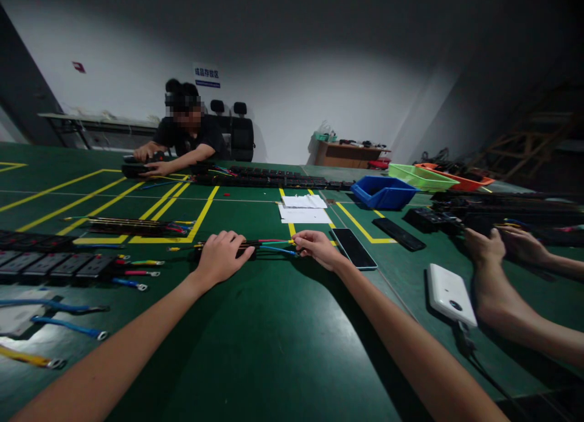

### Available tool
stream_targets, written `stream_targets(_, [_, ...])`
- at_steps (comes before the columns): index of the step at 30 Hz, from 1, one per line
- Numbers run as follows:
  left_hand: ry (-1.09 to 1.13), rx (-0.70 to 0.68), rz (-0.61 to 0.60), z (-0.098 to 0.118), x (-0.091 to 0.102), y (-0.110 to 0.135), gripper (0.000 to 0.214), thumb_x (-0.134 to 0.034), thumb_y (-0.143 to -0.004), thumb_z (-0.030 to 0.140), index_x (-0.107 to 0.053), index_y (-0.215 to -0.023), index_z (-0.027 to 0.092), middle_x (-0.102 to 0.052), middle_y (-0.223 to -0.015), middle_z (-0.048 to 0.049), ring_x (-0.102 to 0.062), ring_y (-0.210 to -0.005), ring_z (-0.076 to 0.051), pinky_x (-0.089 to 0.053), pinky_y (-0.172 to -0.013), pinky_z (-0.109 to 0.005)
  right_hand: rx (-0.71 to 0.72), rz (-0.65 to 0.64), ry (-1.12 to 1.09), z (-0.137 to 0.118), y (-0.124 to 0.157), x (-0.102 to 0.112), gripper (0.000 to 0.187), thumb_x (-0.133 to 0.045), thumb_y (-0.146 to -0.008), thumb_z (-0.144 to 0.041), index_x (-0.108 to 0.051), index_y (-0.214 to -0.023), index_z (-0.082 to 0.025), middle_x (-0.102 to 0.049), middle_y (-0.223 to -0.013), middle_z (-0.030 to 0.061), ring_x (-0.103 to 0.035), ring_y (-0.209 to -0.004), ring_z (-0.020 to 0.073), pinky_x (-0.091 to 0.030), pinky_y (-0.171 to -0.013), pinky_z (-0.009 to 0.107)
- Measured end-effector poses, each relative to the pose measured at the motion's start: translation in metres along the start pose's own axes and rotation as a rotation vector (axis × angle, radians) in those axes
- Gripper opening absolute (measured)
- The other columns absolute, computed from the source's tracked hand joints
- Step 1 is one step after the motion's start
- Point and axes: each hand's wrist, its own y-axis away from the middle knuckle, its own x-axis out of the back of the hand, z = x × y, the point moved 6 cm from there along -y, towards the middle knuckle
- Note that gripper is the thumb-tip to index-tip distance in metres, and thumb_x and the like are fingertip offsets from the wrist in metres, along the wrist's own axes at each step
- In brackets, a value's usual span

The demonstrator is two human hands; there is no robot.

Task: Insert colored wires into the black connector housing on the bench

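A slim bundle of coloured wires [274, 245], green, red and blue, lies across the green table in front of me. My left hand [222, 253] rests over its left part, fingers curved down around it and thumb pointing right; a dark piece beneath the palm is mostly hidden. At the right end of the bundle, my right hand [314, 247] pinches the wire ends between thumb and fingertips. The small tips inside that pinch are hard to make out. Left of my left hand lies another dark bundle of wires [137, 226].
Black socket strips [59, 265] with lugged cables lie at left. Papers [305, 212], a phone [354, 249], a blue bin [383, 193] and a white power bank [451, 294] are on the right. A co-worker [191, 130] sits opposite; another person's hands [486, 249] work at right.
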Motion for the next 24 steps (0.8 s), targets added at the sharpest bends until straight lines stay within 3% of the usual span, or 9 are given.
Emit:
stream_targets(9, [0.025,0.010,-0.015,0.0002,0.0009,-0.0004,0.054,-0.035,-0.099,0.059,-0.070,-0.104,0.018,-0.069,-0.103,-0.0117,-0.062,-0.094,-0.027,-0.045,-0.080,-0.041,-0.033,-0.007,-0.096,0.0023,-0.0008,0.0027,0.040,-0.092,-0.063,-0.033,-0.076,-0.095,-0.016,-0.069,-0.077,0.0008,-0.060,-0.065,0.0088,-0.048,-0.061,0.021])
stream_targets(18, [0.032,0.007,-0.016,-0.0007,-0.0006,-0.0006,0.054,-0.034,-0.099,0.059,-0.069,-0.105,0.018,-0.069,-0.104,-0.0117,-0.061,-0.094,-0.027,-0.045,-0.079,-0.041,-0.004,-0.028,-0.071,0.0020,-0.0007,0.0030,0.038,-0.091,-0.065,-0.037,-0.075,-0.092,-0.015,-0.069,-0.074,0.0014,-0.060,-0.065,0.0102,-0.047,-0.058,0.022])
stream_targets(24, [-0.001,0.001,-0.018,0.0005,0.0002,-0.0006,0.053,-0.035,-0.099,0.057,-0.069,-0.105,0.017,-0.069,-0.104,-0.0125,-0.061,-0.094,-0.028,-0.044,-0.077,-0.040,-0.046,-0.021,-0.129,0.0061,-0.0029,0.0063,0.039,-0.092,-0.064,-0.030,-0.075,-0.095,-0.015,-0.071,-0.078,0.0022,-0.065,-0.067,0.0106,-0.052,-0.060,0.021])
